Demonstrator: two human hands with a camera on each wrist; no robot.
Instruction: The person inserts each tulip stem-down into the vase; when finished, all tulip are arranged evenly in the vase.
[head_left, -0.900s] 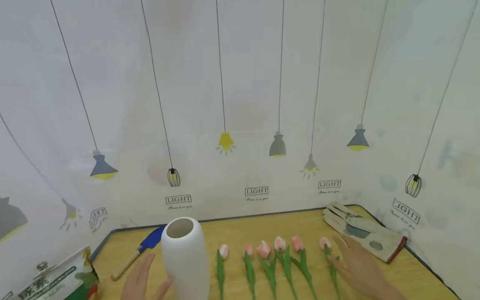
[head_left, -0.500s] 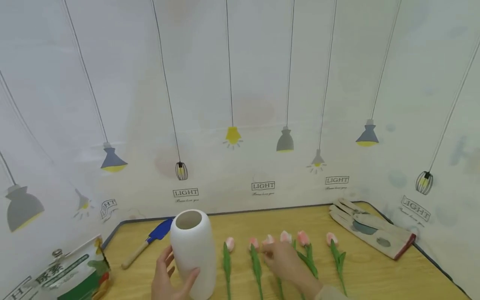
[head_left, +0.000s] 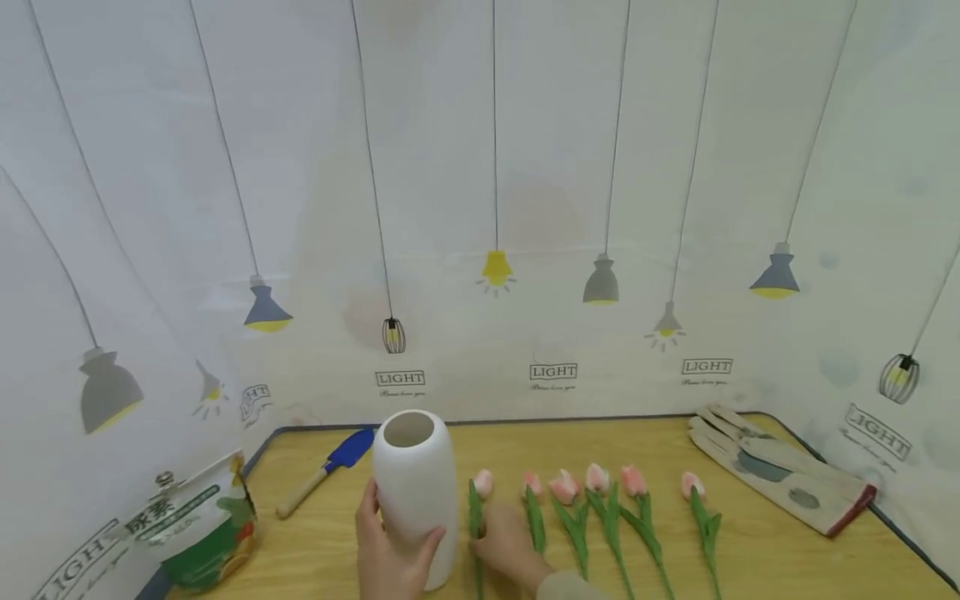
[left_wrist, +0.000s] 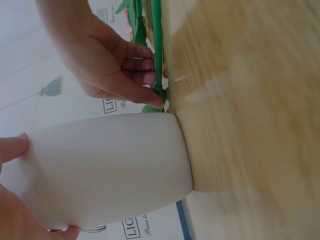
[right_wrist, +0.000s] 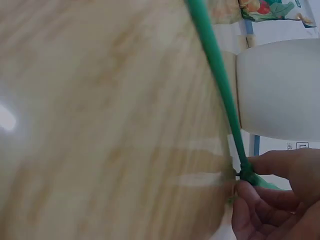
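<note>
On the wood-grain counter, a white vase stands upright, base touching the surface, mouth facing up; clock positions are taken about it as the head view shows it. Left hand: gripping the vase low on its body, fingers round the nine o'clock side, thumb across the near face toward five o'clock. Right hand: at four o'clock, pinching the nearest pink tulip between thumb and fingertip, at the joint of leaf and stem per both wrist views; cannot tell whether the stem is raised off the counter. Bud of that tulip points to twelve, stem toward six, just beside the vase and apart from it. Five other tulips lie in a row along three o'clock, buds likewise toward twelve. Further out at three: work gloves with a red cuff, near the counter's edge. Toward ten: blue-bladed trowel, wooden handle angled to eight. Around nine: printed bag. Twelve: wall patterned with lamps.
</note>
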